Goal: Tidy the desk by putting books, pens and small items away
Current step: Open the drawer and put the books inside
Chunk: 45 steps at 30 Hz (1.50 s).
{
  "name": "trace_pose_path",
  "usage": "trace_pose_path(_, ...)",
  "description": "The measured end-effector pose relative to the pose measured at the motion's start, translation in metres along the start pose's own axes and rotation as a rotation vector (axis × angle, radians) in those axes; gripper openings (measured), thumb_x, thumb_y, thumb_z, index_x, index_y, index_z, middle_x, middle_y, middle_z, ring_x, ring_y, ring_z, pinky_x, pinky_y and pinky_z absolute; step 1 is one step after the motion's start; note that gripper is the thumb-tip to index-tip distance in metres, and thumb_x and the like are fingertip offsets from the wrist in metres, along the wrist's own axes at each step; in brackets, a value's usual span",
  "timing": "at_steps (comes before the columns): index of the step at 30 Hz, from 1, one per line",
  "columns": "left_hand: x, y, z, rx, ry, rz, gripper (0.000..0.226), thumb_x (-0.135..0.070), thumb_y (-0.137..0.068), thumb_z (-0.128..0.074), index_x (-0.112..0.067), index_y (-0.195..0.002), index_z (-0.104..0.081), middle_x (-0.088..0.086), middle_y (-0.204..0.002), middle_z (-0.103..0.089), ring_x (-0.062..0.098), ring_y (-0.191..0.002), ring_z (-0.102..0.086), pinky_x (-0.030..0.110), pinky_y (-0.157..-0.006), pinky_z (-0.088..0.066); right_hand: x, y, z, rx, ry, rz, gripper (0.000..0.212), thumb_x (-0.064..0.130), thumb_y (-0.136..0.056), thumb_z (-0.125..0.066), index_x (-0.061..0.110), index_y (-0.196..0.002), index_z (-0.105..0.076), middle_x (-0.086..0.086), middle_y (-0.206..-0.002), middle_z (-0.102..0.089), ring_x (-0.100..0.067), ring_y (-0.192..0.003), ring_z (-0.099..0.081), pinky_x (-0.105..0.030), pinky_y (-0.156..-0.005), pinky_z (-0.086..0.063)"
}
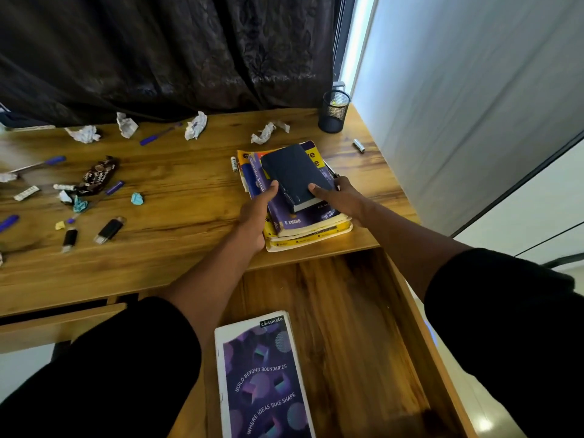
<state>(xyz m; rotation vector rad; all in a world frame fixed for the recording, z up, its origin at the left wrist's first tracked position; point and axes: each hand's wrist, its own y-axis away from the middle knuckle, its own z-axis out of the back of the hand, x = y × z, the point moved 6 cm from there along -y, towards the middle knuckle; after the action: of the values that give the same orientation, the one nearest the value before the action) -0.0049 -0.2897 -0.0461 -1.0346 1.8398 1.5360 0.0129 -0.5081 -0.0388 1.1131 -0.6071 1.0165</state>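
A stack of books [311, 224] lies on the wooden desk [177, 197] near its front right. On top sits a small dark blue book [292, 172], over a purple book and yellow ones. My left hand [254, 213] grips the stack's left side, thumb on the covers. My right hand [339, 197] grips the right side, thumb on the dark book. Below the desk an open drawer [357, 314] holds a purple notebook [264, 377]. Pens [158, 135], USB sticks [109, 230] and crumpled paper [196, 126] are scattered on the left of the desk.
A black mesh pen cup [334, 110] stands at the back right corner. Batteries [358, 145] lie near it and beside the stack. A snack wrapper [99, 175] lies at the left. A dark curtain [158, 52] hangs behind the desk, a wall to the right.
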Motion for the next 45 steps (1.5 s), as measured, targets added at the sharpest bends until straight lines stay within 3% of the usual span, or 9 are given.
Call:
trace_pose_path(8,0.014,0.035,0.002,-0.168,-0.105,0.055,0.115,-0.063,-0.050,-0.094,-0.017,-0.143,-0.045,0.011,-0.131,-0.062,0.031,-0.112,-0.066,0.051,-0.091,-0.059,-0.012,0.032,-0.010,0.050,0.013,-0.041,0.097,0.067,-0.072,-0.080,0.019,-0.142,-0.033,-0.010,-0.131,-0.057,-0.028,-0.112,-0.065,-0.051,-0.097,-0.057)
trace_pose_path(13,0.032,0.057,0.012,-0.269,-0.161,0.016,0.091,-0.044,-0.053,-0.099,-0.018,-0.116,-0.038,0.001,-0.091,-0.060,0.014,-0.061,-0.068,0.034,-0.047,-0.061,-0.032,0.060,-0.017,0.083,-0.054,-0.122,0.107,0.065,-0.053,-0.091,0.025,-0.134,-0.033,-0.011,-0.125,-0.057,-0.032,-0.106,-0.069,-0.054,-0.088,-0.060)
trace_pose_path(19,0.047,0.077,0.028,-0.201,-0.312,0.028,0.118,-0.057,-0.045,-0.095,-0.012,-0.137,-0.037,0.004,-0.114,-0.060,0.015,-0.084,-0.061,0.030,-0.055,-0.051,-0.060,0.097,-0.029,0.056,-0.176,-0.117,0.106,0.072,-0.049,-0.090,0.026,-0.126,-0.035,-0.009,-0.121,-0.060,-0.027,-0.101,-0.071,-0.050,-0.080,-0.063)
trace_pose_path(23,0.057,0.087,0.035,-0.161,-0.283,0.007,0.117,-0.056,-0.036,-0.098,-0.012,-0.135,-0.054,0.009,-0.118,-0.071,0.026,-0.101,-0.071,0.044,-0.083,-0.062,-0.077,0.116,-0.036,-0.131,-0.180,-0.010,0.105,0.088,-0.053,-0.075,0.026,-0.128,-0.038,-0.006,-0.125,-0.057,-0.023,-0.106,-0.066,-0.045,-0.088,-0.061)
trace_pose_path(26,0.065,0.099,0.040,-0.177,-0.268,0.004,0.113,-0.054,-0.041,-0.099,-0.012,-0.134,-0.052,0.007,-0.118,-0.071,0.025,-0.103,-0.071,0.043,-0.089,-0.061,-0.080,0.120,-0.041,-0.125,-0.274,-0.011,0.110,0.077,-0.053,-0.084,0.024,-0.134,-0.033,-0.009,-0.133,-0.048,-0.027,-0.116,-0.061,-0.046,-0.091,-0.060)
trace_pose_path(30,0.075,0.109,0.046,-0.161,-0.258,0.013,0.105,-0.049,-0.050,-0.099,-0.013,-0.132,-0.044,0.009,-0.118,-0.069,0.029,-0.104,-0.071,0.049,-0.091,-0.060,-0.082,0.131,-0.045,-0.007,-0.421,-0.094,0.112,0.063,-0.058,-0.087,0.021,-0.141,-0.025,-0.009,-0.128,-0.054,-0.022,-0.102,-0.066,-0.032,-0.070,-0.061)
trace_pose_path(35,0.085,0.123,0.051,-0.052,-0.202,0.050,0.080,-0.037,-0.060,-0.097,-0.015,-0.126,-0.057,0.012,-0.106,-0.077,0.032,-0.090,-0.077,0.051,-0.081,-0.063,-0.095,0.139,-0.049,-0.034,-0.470,-0.144,0.133,0.065,-0.045,-0.087,0.015,-0.148,-0.019,-0.013,-0.132,-0.053,-0.032,-0.118,-0.062,-0.052,-0.102,-0.054)
trace_pose_path(41,0.100,0.137,0.059,0.063,-0.160,0.077,0.064,-0.057,-0.074,-0.082,-0.027,-0.126,-0.061,0.009,-0.109,-0.078,0.032,-0.097,-0.076,0.049,-0.082,-0.062,-0.107,0.154,-0.063,0.324,-0.460,-0.206,0.109,0.054,-0.056,-0.096,0.012,-0.142,-0.044,-0.016,-0.126,-0.069,-0.036,-0.110,-0.071,-0.055,-0.099,-0.055)
trace_pose_path(45,0.115,0.145,0.069,0.141,-0.189,0.073,0.065,-0.052,-0.076,-0.084,-0.027,-0.131,-0.058,0.013,-0.115,-0.076,0.036,-0.103,-0.074,0.055,-0.089,-0.059,-0.114,0.168,-0.068,0.474,-0.370,-0.173,0.088,0.052,-0.063,-0.094,0.022,-0.135,-0.054,-0.014,-0.125,-0.071,-0.038,-0.116,-0.068,-0.061,-0.105,-0.048)
